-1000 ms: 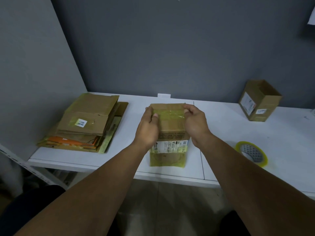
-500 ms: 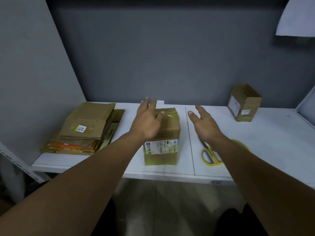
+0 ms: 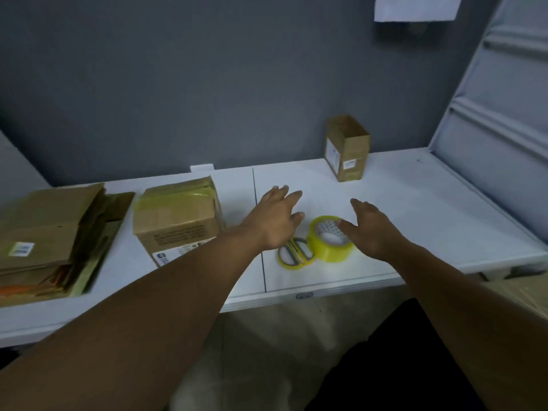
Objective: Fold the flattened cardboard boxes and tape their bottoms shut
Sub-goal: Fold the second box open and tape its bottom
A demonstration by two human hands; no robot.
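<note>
Cardboard box (image 3: 178, 221) (taped, left) is likely light and stiff; grip opposite walls. Left hand (image 3: 275, 223) and right hand (image 3: 373, 232) hover wide, empty, near tape (image 3: 329, 250).

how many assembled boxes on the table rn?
2. A taped box stands centre-left, beside the flattened stack. An open-topped box stands at the back right. The stack could hide another behind it.

Your bare left hand (image 3: 274, 222) and bare right hand (image 3: 372, 229): both arms outstretched, palms down, fingers spread, holding nothing.
</note>
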